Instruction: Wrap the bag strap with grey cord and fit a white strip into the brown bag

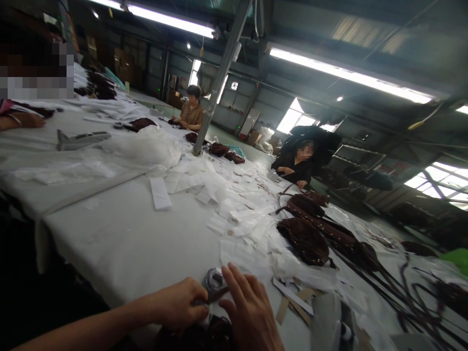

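Left hand [179,304] pinches brown strap [218,294] near table [120,239] front edge. Right hand [250,312] just beside, fingers spread. Grey spool [214,280] just behind. Bare tabletop to the left, paper scraps [248,229] crowd the right.

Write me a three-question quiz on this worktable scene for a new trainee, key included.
1. True or false: the left hand pinches a thin dark strip.
2. Which thing sits just beyond the fingertips of the left hand and the open right hand? A) a grey roll B) a red cup C) a hammer
3. Fill in: the heap of bags on the white table, right of the paper slips, is dark ___.

Key: 1 true; 2 A; 3 brown.
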`<state>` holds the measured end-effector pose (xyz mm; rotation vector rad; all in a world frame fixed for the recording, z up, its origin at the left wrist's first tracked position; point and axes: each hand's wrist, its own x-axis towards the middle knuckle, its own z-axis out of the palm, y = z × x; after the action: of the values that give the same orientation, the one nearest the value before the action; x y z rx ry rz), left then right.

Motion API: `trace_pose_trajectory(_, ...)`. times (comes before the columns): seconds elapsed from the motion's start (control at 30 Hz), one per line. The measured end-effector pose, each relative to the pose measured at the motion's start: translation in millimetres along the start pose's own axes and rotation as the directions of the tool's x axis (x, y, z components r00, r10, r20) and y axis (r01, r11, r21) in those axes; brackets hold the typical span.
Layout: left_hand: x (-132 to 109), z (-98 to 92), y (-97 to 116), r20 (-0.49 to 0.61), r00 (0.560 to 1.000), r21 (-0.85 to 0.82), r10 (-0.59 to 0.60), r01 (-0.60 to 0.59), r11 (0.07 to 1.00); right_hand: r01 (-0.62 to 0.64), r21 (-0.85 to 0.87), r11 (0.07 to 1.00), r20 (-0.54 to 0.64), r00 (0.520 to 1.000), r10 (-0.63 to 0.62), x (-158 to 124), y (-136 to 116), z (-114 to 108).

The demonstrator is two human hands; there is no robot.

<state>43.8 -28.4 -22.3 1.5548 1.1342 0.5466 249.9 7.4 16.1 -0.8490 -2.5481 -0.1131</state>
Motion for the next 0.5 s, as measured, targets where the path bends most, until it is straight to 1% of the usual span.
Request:
trace_pose_trajectory(0.03, 0.2, 1.1, 1.4, 0.007, 1.0, 0.012, -0.005, 0.005, 1.0, 0.064, -0.05, 0.997, 0.071, 0.996, -0.061, 7.9, -0.6, -7.2)
trace_pose_trajectory(0.1, 0.9, 3.0, 3.5, 0.002, 1.0, 0.043, 0.004, -0.004, 0.999, 0.143, -0.121, 0.982, 0.17, 0.978, -0.121, 19.7, -2.4, -14.4)
trace_pose_trajectory(0.17, 1.4, 3.7, 4.8, -0.02, 0.999, 0.078, 0.036, -0.034, 0.996, 0.198, -0.152, 0.968, 0.228, 0.96, -0.161, 24.1, -3.3, -13.6)
trace_pose_trajectory(0.23, 0.9, 2.8, 6.4, -0.037, 0.998, 0.092, 0.053, -0.05, 0.994, 0.2, -0.141, 0.97, 0.24, 0.957, -0.162, 21.8, -3.6, -7.7)
trace_pose_trajectory(0.27, 0.3, 2.0, 7.6, -0.035, 0.998, 0.085, 0.046, -0.043, 0.995, 0.171, -0.116, 0.979, 0.225, 0.964, -0.142, 19.3, -3.9, -3.7)
trace_pose_trajectory(0.33, -1.1, 0.3, 10.3, -0.012, 1.0, 0.045, 0.015, -0.014, 0.999, 0.056, -0.016, 0.998, 0.167, 0.984, -0.053, 14.3, -5.4, 4.8)
trace_pose_trajectory(0.4, -2.0, -0.4, 11.4, 0.023, 1.0, -0.014, -0.016, 0.016, 1.0, -0.091, 0.158, 0.983, 0.106, 0.992, 0.074, 11.9, -7.4, 10.0)
trace_pose_trajectory(0.43, -2.1, -0.4, 10.5, 0.036, 0.999, -0.041, -0.021, 0.023, 0.999, -0.184, 0.266, 0.946, 0.091, 0.982, 0.165, 11.8, -7.7, 10.0)
trace_pose_trajectory(0.47, -1.9, -0.3, 8.4, 0.037, 0.999, -0.056, -0.024, 0.026, 0.998, -0.296, 0.376, 0.878, 0.086, 0.955, 0.285, 11.7, -6.7, 7.5)
trace_pose_trajectory(0.5, -1.6, -0.3, 5.2, 0.034, 0.999, -0.063, -0.03, 0.032, 0.997, -0.415, 0.473, 0.777, 0.083, 0.899, 0.43, 10.5, -4.2, 2.5)
